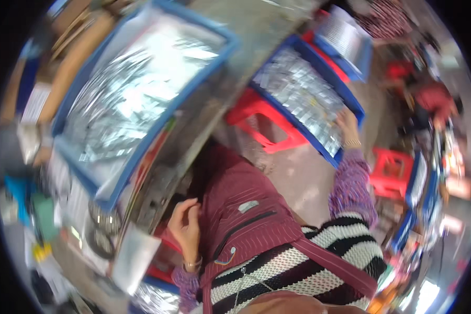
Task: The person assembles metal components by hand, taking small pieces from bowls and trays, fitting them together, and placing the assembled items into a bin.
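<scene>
The large blue plastic tray lined with silvery foil packets (136, 89) fills the upper left of the frame, tilted and resting on a grey metal surface (214, 112) that runs diagonally from the top centre toward the lower left. A 2nd blue plastic tray of small silver packets (303, 94) sits right of centre in the upper half, set on a red plastic stool (261, 125) that stands on the bare floor. A 3rd blue tray with silver packets (348, 39) lies at the top right, just beyond the 2nd.

The person's maroon striped apron with a dark zip (246, 220) and black-and-white striped knit top (298, 261) occupy the lower centre.

The right hand (347, 125) reaches up at the right of the frame, its fingers resting on the near right corner of the 2nd tray among the packets; the grip is partly spread, and whether it pinches a packet cannot be told. A bracelet sits at that wrist above a purple knit sleeve (350, 183).

The left hand (184, 222) is in the lower centre-left, against the apron edge just below the grey surface, fingers curled loosely inward; what the grip holds, if anything, cannot be told. More red stools (390, 170) stand at the right.
</scene>
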Demonstrator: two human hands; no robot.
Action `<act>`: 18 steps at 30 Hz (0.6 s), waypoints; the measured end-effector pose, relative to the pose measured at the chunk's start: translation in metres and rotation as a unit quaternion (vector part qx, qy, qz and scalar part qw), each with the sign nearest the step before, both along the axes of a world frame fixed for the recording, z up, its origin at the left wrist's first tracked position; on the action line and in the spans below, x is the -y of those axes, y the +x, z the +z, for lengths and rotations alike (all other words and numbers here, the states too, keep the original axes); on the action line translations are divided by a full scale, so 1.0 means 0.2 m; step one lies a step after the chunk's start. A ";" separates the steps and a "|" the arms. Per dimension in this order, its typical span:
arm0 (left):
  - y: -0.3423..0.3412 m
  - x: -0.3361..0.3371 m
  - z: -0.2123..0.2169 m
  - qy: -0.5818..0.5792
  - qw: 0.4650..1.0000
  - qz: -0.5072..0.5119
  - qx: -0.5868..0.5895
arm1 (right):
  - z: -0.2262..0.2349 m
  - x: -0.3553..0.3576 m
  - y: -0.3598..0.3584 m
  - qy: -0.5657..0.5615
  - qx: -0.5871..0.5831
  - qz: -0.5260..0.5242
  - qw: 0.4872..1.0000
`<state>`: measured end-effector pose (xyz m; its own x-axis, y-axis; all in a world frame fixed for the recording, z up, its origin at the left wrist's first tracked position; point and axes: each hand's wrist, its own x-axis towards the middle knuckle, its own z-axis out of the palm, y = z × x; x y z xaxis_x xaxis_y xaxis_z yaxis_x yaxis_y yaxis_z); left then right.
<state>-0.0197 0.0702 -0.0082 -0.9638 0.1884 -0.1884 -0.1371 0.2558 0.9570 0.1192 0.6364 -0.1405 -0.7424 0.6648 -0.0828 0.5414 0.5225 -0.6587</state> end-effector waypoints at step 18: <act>-0.09 0.40 0.12 -0.023 0.988 0.076 -0.132 | 1.04 1.22 -1.04 -0.098 -0.207 0.237 0.944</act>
